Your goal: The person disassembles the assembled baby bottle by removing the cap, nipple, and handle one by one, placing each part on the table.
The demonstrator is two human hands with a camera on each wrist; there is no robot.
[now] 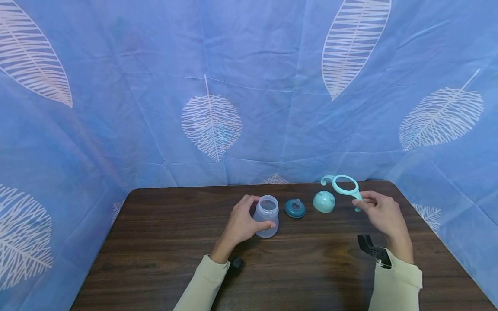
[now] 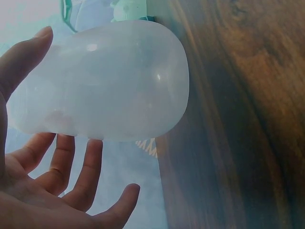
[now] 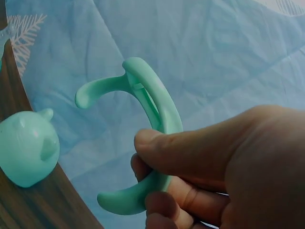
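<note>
A translucent baby bottle [image 1: 266, 222] with an open threaded neck stands upright on the table. My left hand [image 1: 243, 220] grips it, thumb on the near side and fingers on the far side; the left wrist view shows the bottle [image 2: 109, 81] between thumb and fingertips. At the right, my right hand [image 1: 383, 212] pinches one curved arm of a mint-green bottle handle [image 1: 345, 185], a ring with two hooked arms. The right wrist view shows the handle [image 3: 164, 102] held between thumb and fingers, with its ring and other arm free.
Between the hands, a dark teal collar with a clear nipple [image 1: 295, 208] lies on the dark wooden table [image 1: 163, 250]. Beside it sits a mint-green domed cap [image 1: 324, 201] with small ear-like bumps. A blue leaf-print cloth [image 1: 264, 121] hangs behind the table's back edge.
</note>
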